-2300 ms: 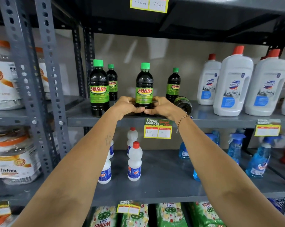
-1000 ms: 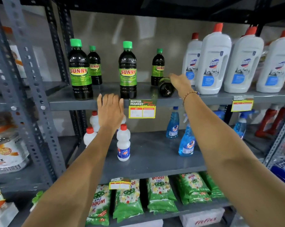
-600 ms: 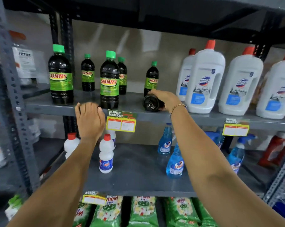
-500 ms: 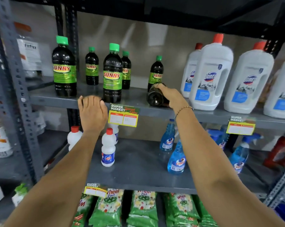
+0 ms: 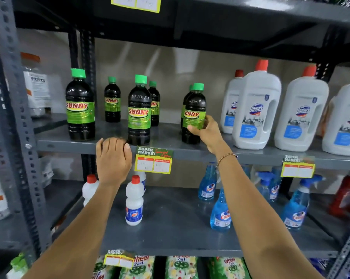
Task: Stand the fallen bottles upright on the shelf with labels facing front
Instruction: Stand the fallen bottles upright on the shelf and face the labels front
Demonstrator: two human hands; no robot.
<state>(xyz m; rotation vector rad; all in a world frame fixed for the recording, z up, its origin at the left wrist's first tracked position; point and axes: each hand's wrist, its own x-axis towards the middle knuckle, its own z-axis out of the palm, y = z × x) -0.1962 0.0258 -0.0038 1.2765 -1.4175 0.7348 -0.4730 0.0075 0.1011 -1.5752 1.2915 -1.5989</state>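
Our right hand [image 5: 207,132] wraps the lower body of a dark SUNNY bottle [image 5: 194,113], fingers curled round its green label. The bottle stands upright near the front edge of the middle shelf [image 5: 69,144], green cap on top, label turned slightly to the left of front so that only "UNNY" reads. A beaded bracelet [image 5: 226,158] circles that wrist.

Our left hand [image 5: 113,158] holds nothing; it lies flat, fingers together, hooked over the shelf's front edge, just left of a price tag [image 5: 154,161] headed "SUPER MARKET". The prices on it are too blurred to read.

Along the same front edge:
- second front bottle [image 5: 139,110], upright, "SUNNY" facing front, just right of our left hand
- left front bottle [image 5: 80,105], upright, "SUNNY" facing front, near the shelf's left end

Behind these, toward the back edge, three more green-capped bottles stand upright; one is mostly hidden behind the held bottle.

Right half of the shelf: white Domex jugs [image 5: 256,109] with red caps and blue labels.

Shelf below: small white red-capped bottles [image 5: 134,200] at left, blue spray bottles [image 5: 220,212] at right. Bottom shelf: green packs [image 5: 180,266] marked "Wheel 2in1". Far left, a tub [image 5: 36,83] reads "fitfizz".
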